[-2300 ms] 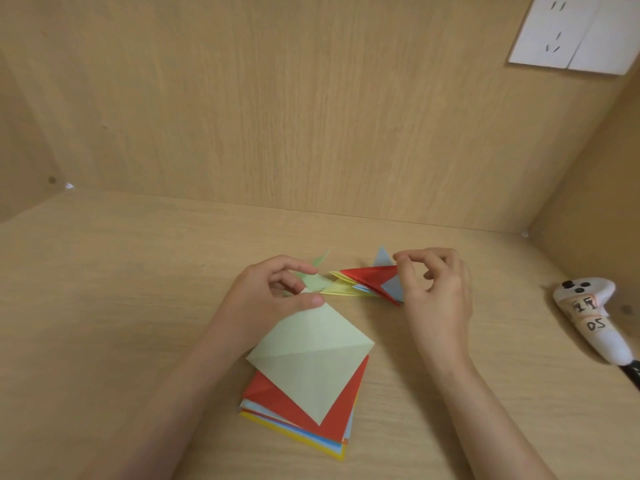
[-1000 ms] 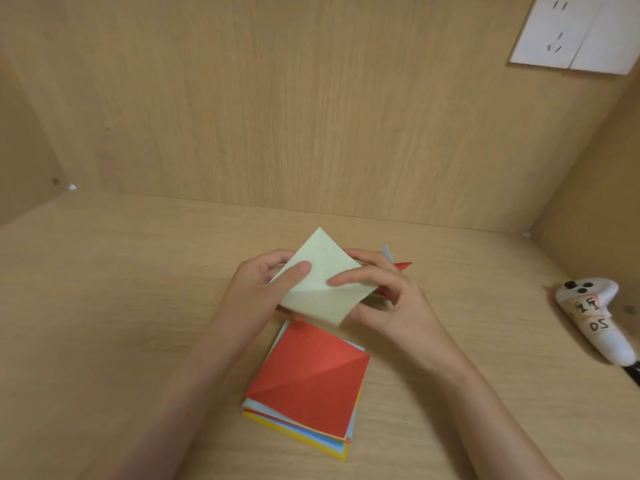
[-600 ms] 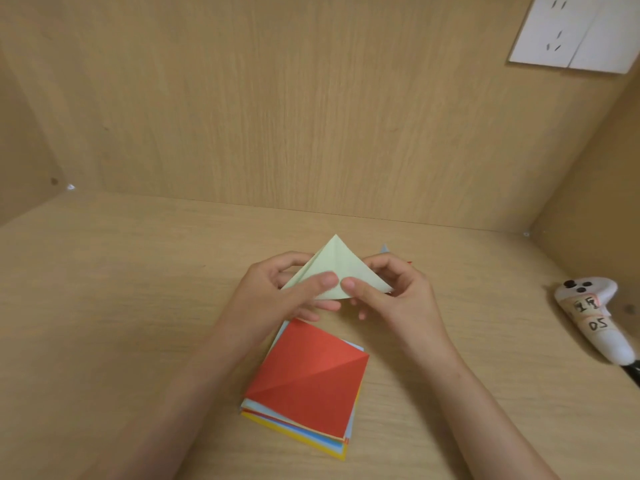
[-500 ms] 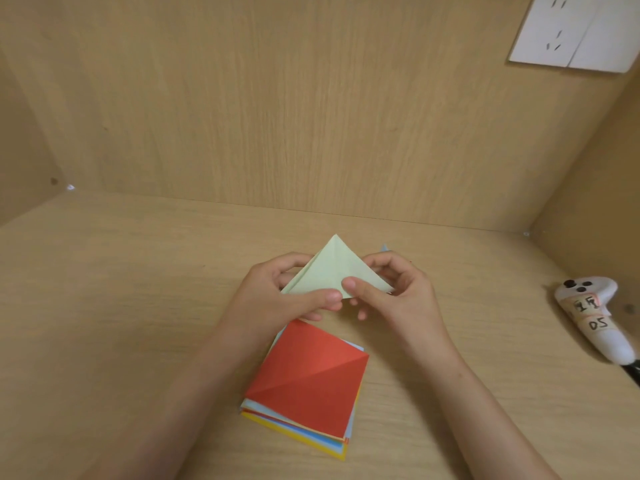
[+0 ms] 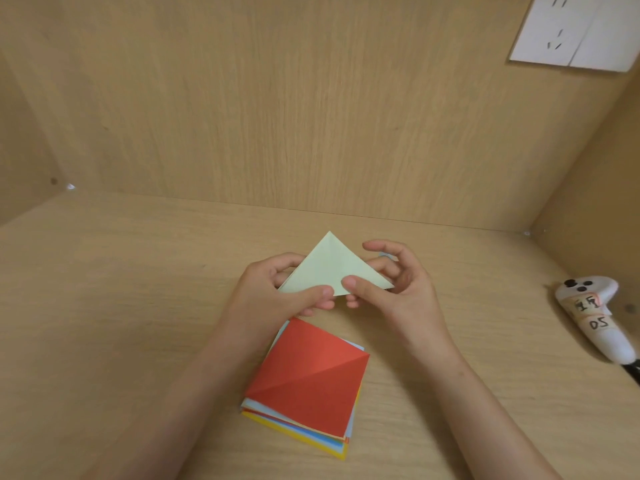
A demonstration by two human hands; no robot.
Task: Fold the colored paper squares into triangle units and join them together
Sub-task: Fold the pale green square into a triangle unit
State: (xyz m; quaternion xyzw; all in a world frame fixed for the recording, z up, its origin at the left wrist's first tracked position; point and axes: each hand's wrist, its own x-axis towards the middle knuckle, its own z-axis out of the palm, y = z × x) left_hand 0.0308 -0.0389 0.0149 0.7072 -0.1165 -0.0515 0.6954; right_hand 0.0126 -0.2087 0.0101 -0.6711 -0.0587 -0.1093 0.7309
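A pale green paper [image 5: 330, 268], folded into a triangle with its apex pointing away from me, is held above the desk. My left hand [image 5: 277, 292] pinches its lower left edge and my right hand [image 5: 398, 289] pinches its lower right part, thumbs almost meeting at the bottom edge. Below the hands lies a stack of colored paper squares [image 5: 308, 382] with a creased red sheet on top. The joined triangle units behind the hands are almost fully hidden; only a blue tip [image 5: 384, 254] shows.
A white controller [image 5: 592, 317] with handwritten labels lies at the right edge of the wooden desk [image 5: 121, 306]. Wooden walls close in the back and right side. A white paper [image 5: 571, 29] is stuck on the back wall, top right.
My left hand lifted the green sheet off the stack, exposing the red sheet. Both hands folded it from a square into a triangle and now hold it slightly higher.
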